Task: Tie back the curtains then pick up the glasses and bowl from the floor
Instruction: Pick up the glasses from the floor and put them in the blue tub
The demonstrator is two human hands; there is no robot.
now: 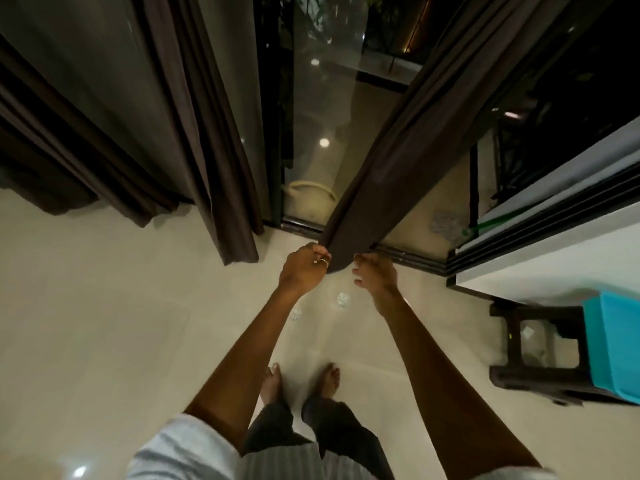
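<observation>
Curtain (381, 161), right panel: gathered into a rope and slanting from the glass door toward me, its lower end above the floor (104, 306) near the door track. Left hand (304, 270) grip: pinched on that end. Right hand (375, 275): fingers curled just beside the fabric; I cannot tell if it holds. Left curtain (207, 150) hangs loose.

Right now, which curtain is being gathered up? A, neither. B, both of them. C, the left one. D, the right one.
D: the left hand grips the bunched lower end of the right curtain, with the right hand close beside it, while the left curtain hangs loose.
</observation>
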